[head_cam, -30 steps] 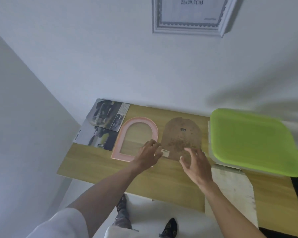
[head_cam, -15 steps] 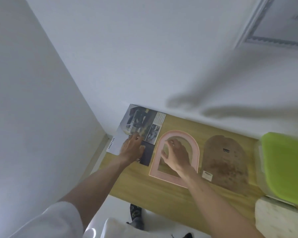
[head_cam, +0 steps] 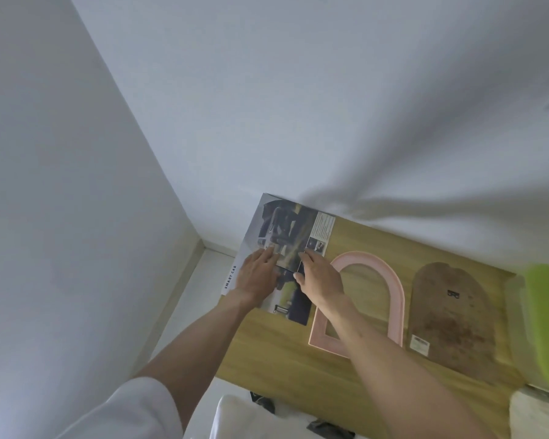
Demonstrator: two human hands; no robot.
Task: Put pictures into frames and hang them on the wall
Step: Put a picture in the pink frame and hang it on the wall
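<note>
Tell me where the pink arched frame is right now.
In the head view, the pink arched frame lies flat on the wooden table, between the magazine on its left and the brown backing board on its right.

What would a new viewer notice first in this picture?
Both hands meet on the magazine at the table's far left corner: the left hand and the right hand rest on its pages. Just right of it lies the pink arched frame, then its brown backing board.
</note>
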